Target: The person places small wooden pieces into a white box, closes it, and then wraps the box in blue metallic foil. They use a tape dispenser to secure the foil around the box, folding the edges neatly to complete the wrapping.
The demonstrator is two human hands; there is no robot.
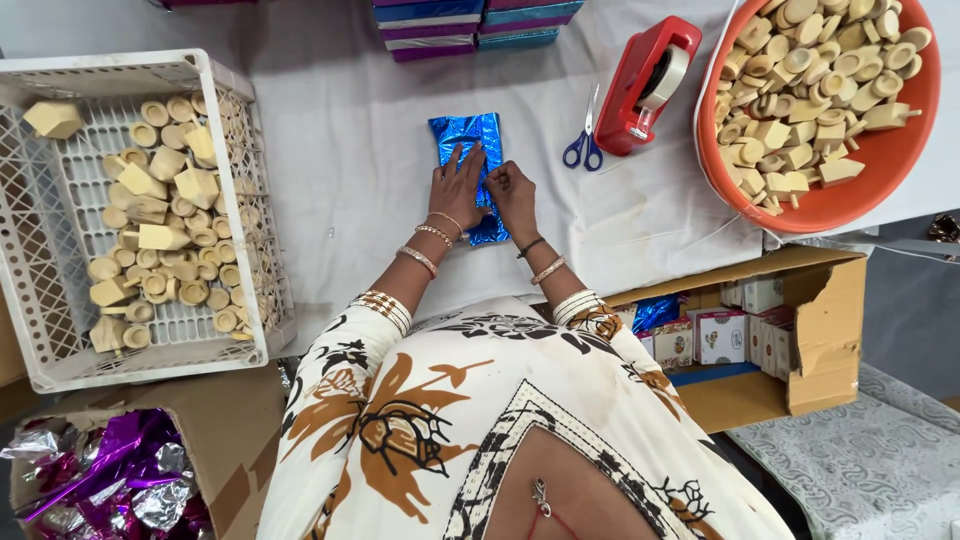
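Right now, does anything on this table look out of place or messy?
One wooden block sits on the white crate's rim instead of inside with the others. Otherwise nothing stands out; both hands press on a blue foil packet.

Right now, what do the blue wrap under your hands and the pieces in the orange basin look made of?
Blue wrap: likely metallic foil, shiny and crinkled with bright glints. Pieces in the orange basin: probably unfinished wood, pale, matte, cut into blocks and discs.

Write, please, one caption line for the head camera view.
Left hand and right hand press a shiny blue foil packet on the white cloth-covered table.
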